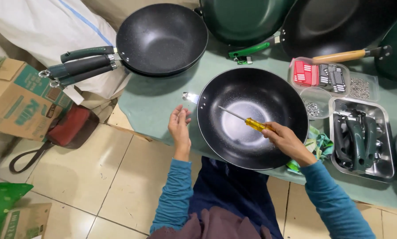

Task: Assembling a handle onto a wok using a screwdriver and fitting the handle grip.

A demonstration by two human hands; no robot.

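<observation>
Right hand (287, 140) gripping yellow-handled screwdriver (247, 121) over handleless wok (253, 117) at table (154, 104) front edge; left hand (180, 128) hovering open, empty, beside wok rim.

At ten o'clock sits a stack of black speckled pans with dark green handles (160, 39). At two o'clock, a black wok with a wooden handle (335, 24). At three o'clock, a steel tray of dark green handles (362, 138). Far at nine o'clock, a brown cardboard box (19, 99) beside a red bag (70, 127) on the floor.
</observation>
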